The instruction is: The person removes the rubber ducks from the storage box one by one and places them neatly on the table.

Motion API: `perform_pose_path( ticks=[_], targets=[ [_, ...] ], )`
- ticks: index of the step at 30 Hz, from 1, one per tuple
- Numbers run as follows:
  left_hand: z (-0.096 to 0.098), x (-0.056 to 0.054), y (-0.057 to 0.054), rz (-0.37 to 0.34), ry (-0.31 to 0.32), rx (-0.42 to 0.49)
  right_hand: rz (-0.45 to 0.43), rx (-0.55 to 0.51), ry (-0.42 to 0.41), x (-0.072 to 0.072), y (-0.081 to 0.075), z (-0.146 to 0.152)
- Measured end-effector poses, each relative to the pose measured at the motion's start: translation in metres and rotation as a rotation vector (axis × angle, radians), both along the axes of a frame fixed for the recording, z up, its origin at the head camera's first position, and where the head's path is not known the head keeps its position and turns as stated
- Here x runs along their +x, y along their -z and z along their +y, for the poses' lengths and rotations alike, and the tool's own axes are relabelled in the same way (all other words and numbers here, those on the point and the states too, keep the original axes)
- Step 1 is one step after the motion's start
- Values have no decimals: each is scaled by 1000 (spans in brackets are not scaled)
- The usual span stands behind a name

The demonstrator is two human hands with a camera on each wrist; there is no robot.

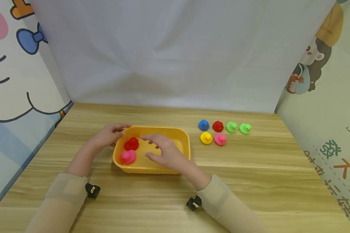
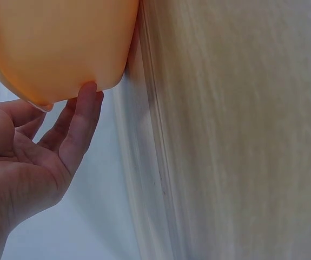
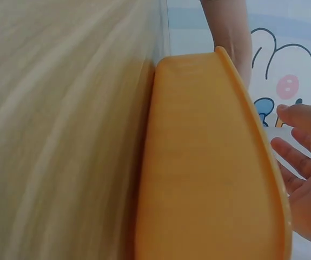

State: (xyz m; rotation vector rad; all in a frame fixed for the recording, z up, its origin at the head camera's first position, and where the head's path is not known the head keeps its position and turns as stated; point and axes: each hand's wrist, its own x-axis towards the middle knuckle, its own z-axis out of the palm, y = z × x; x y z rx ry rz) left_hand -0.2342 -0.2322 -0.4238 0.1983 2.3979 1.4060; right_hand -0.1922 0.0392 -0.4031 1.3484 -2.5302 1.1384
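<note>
A shallow yellow plastic basin (image 1: 163, 170) stands on the wooden table, left of centre. Inside its left end, a red rubber duck (image 1: 131, 144) lies behind a pink rubber duck (image 1: 128, 157). My left hand (image 1: 108, 136) holds the basin's left end, thumb at the rim; in the left wrist view, the hand (image 2: 41, 151) has its fingertips against the outer wall. Over the middle of the basin hovers my right hand (image 1: 167, 152), fingers spread, holding nothing. The right wrist view has that hand (image 3: 309, 162) beside the basin's rim, apart from it.
Right of the basin sit blue (image 1: 204, 125), red (image 1: 218, 126), yellow (image 1: 206, 138) and pink (image 1: 220, 139) ducks, plus two green ducks (image 1: 231, 127). A white cloth (image 1: 169, 58) hangs behind the table. Small black devices (image 1: 92, 190) are at both wrists.
</note>
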Motion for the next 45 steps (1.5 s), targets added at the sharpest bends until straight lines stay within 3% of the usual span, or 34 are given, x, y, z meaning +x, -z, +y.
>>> perform_pose_path(
  ticks=[5,18,45],
  targets=[
    [0,-1,0,-1,7,7,-42,57,6,-1,4,-10],
    [0,-1,1,10,12,-4,4,273,-47,-9,12,-37],
    [1,-1,2,18,-3,20,67,465,-134,-25,23,-70]
  ],
)
